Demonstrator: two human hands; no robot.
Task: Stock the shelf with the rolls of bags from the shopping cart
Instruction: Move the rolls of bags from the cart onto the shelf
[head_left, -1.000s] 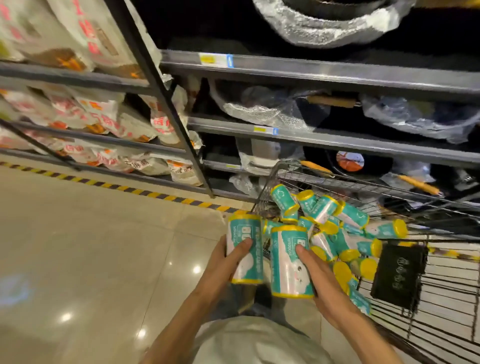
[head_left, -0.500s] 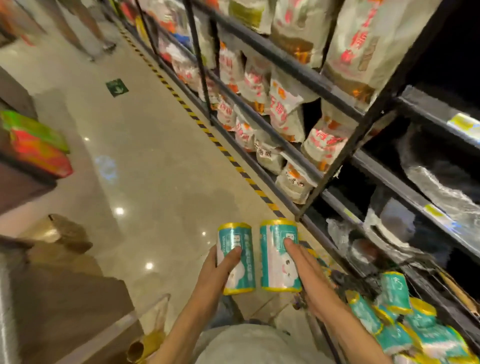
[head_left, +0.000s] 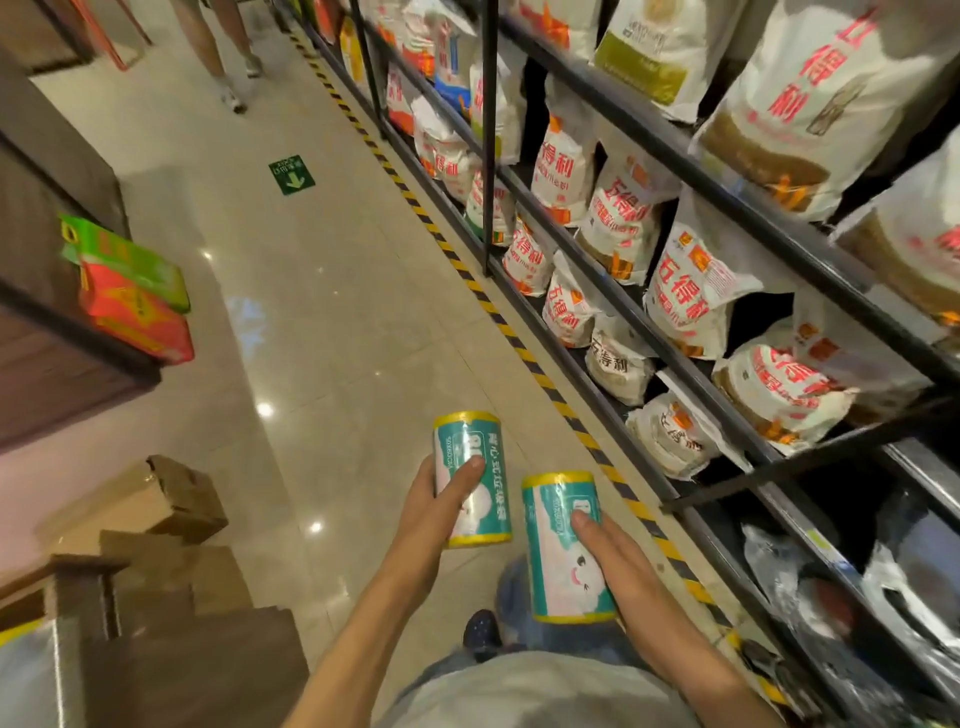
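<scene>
My left hand grips one teal roll of bags with yellow ends, held upright over the aisle floor. My right hand grips a second roll of the same kind, a little lower and closer to me. The two rolls are apart. Black metal shelving runs along the right, filled with white sacks printed in red. The shopping cart is out of view.
A yellow-and-black hazard stripe marks the floor along the shelving. A person's legs walk at the far end of the aisle. Brown cardboard boxes and a dark wooden display with red and green packs stand on the left.
The view has swung left, away from the cart, down the aisle. Both rolls stay in my hands; they have drifted apart and the right one sits lower.
</scene>
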